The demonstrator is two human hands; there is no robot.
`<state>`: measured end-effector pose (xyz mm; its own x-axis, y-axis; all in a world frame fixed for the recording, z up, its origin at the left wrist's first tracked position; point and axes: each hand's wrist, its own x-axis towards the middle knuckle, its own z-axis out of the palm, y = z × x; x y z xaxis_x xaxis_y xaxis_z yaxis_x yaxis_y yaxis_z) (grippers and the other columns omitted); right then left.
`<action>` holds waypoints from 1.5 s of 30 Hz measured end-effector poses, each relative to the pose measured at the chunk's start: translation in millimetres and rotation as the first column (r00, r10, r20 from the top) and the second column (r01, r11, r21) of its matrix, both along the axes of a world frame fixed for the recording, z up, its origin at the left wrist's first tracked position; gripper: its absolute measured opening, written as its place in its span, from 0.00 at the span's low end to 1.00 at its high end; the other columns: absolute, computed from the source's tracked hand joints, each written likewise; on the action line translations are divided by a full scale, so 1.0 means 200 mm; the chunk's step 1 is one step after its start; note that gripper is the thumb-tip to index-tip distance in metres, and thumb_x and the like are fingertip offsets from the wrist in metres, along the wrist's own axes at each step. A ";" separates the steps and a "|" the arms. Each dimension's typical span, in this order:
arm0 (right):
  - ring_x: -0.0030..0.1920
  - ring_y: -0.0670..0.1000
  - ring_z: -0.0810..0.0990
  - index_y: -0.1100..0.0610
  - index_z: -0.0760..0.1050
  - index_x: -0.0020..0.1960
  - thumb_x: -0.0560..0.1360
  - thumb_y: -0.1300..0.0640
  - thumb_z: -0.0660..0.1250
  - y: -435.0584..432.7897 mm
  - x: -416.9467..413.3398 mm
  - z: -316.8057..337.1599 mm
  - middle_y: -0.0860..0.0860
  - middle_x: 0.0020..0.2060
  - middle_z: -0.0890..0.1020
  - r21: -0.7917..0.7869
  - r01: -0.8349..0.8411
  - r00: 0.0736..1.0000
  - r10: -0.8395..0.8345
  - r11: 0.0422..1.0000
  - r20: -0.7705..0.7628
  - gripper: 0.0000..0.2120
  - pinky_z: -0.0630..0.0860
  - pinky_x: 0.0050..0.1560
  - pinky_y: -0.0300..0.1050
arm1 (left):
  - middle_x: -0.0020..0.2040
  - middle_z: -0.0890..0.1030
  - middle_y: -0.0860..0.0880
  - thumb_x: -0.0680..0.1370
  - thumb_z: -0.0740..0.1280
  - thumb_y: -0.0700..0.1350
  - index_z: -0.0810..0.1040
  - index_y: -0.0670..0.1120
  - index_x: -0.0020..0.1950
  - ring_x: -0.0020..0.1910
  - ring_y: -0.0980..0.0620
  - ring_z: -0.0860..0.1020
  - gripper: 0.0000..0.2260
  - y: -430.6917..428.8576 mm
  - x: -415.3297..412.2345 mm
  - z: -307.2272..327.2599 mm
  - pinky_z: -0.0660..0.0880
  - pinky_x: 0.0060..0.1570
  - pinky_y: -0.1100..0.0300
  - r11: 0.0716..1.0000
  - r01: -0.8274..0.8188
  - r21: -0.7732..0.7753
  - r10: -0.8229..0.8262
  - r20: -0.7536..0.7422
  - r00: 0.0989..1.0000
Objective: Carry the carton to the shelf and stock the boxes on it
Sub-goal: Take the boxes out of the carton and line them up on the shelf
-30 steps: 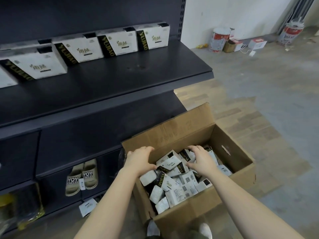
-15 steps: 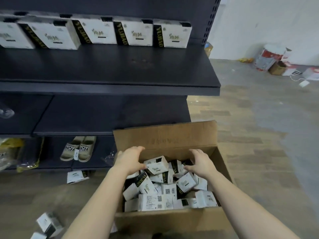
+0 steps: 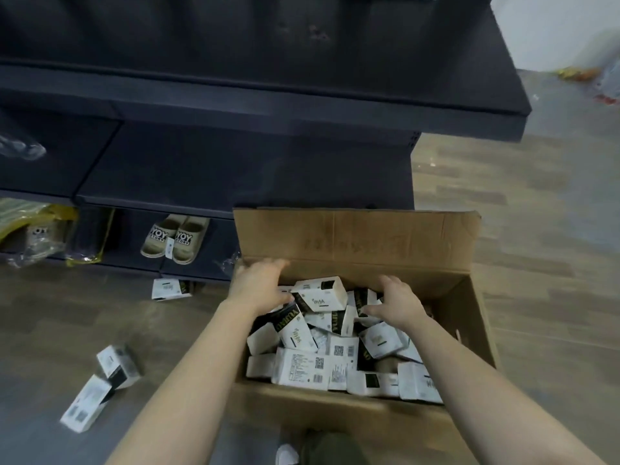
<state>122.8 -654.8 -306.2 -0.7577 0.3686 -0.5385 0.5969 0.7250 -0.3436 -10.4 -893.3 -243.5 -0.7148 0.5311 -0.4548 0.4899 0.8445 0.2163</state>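
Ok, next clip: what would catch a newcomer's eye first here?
The open carton at centre, in front of the dark shelf, heaped with small white-and-black boxes, with the left hand and right hand reaching onto the pile. Then the stray boxes lying on the floor to its left, and a pair of beige slippers on the lowest shelf level.

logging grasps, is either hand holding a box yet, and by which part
Cannot tell. The left hand meets the left end of the top box, the right hand curls over boxes beside it; no clear grip.
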 end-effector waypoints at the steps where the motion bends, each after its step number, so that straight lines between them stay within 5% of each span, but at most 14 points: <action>1: 0.71 0.58 0.64 0.58 0.60 0.76 0.72 0.46 0.73 0.00 -0.02 -0.06 0.56 0.73 0.65 -0.008 -0.004 1.000 0.004 1.000 -0.002 0.39 0.70 0.67 0.54 | 0.72 0.71 0.50 0.74 0.71 0.56 0.64 0.53 0.75 0.70 0.48 0.69 0.32 0.00 0.00 -0.06 0.64 0.69 0.48 1.000 -0.003 0.005 0.003 0.009 1.000; 16: 0.66 0.56 0.71 0.55 0.64 0.73 0.70 0.46 0.75 -0.05 -0.25 -0.93 0.55 0.67 0.70 -0.059 -0.014 1.000 0.014 0.998 0.003 0.37 0.71 0.63 0.50 | 0.70 0.71 0.50 0.75 0.70 0.56 0.63 0.53 0.75 0.67 0.47 0.71 0.32 -0.03 -0.09 -0.86 0.64 0.63 0.51 1.000 0.000 0.007 0.000 0.013 1.000; 22: 0.70 0.57 0.68 0.59 0.54 0.78 0.74 0.47 0.71 -0.08 -0.32 -1.11 0.57 0.72 0.67 -0.090 0.027 0.999 -0.028 0.996 -0.018 0.41 0.68 0.64 0.48 | 0.69 0.71 0.50 0.75 0.70 0.56 0.63 0.53 0.75 0.67 0.47 0.71 0.31 -0.01 -0.13 -1.04 0.64 0.64 0.50 1.000 0.001 0.024 -0.001 0.008 1.000; 27: 0.70 0.58 0.68 0.60 0.57 0.76 0.77 0.53 0.69 -0.11 -0.34 -1.17 0.59 0.72 0.66 -0.111 0.068 0.996 -0.074 0.991 -0.058 0.33 0.67 0.66 0.48 | 0.69 0.71 0.50 0.75 0.70 0.56 0.63 0.54 0.75 0.67 0.47 0.71 0.31 -0.04 -0.12 -1.08 0.64 0.64 0.50 1.000 -0.012 0.029 0.012 0.008 1.000; 35: 0.65 0.59 0.71 0.62 0.63 0.70 0.77 0.56 0.69 -0.14 -0.27 -1.01 0.59 0.68 0.68 -0.163 0.112 0.983 -0.133 0.980 -0.125 0.27 0.68 0.58 0.46 | 0.69 0.71 0.51 0.75 0.70 0.56 0.64 0.53 0.75 0.67 0.48 0.71 0.31 -0.09 -0.07 -0.92 0.63 0.63 0.51 0.999 -0.038 0.016 0.038 0.014 0.999; 45: 0.65 0.56 0.73 0.59 0.62 0.71 0.75 0.54 0.71 -0.06 -0.14 -0.19 0.56 0.65 0.73 -0.250 0.005 0.964 -0.071 0.968 -0.256 0.29 0.71 0.61 0.49 | 0.70 0.71 0.51 0.74 0.71 0.55 0.65 0.54 0.74 0.68 0.48 0.70 0.31 0.00 0.01 -0.22 0.61 0.67 0.50 0.997 -0.011 0.077 0.013 -0.024 1.000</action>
